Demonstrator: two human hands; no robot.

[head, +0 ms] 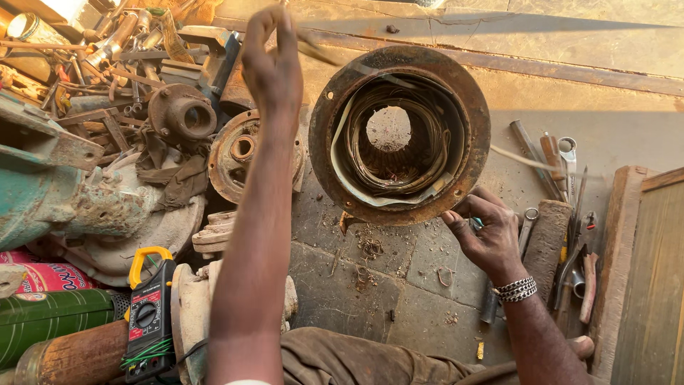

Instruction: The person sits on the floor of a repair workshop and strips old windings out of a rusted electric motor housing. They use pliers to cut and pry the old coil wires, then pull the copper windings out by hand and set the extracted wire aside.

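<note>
Yellow-topped black multimeter [148, 321] lies far left on the floor. The left hand [272, 68] reaches up, fingers pinched on a thin wire. The rusty round motor stator housing [399, 135] stands centre, copper windings inside. The right hand [488, 235] pinches something small just beside its rim; what, I cannot tell.

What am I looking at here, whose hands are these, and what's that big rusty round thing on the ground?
The picture comes from a camera on a person's head, looking down at their own two bare hands. The rusty ring is a motor housing with copper wire coils inside, on a stone floor. The left hand is raised, pinching a thin wire. The right hand, with a bracelet, grips something small at the housing's rim. Spanners lie on the right, scrap metal parts and a yellow multimeter on the left.
</note>
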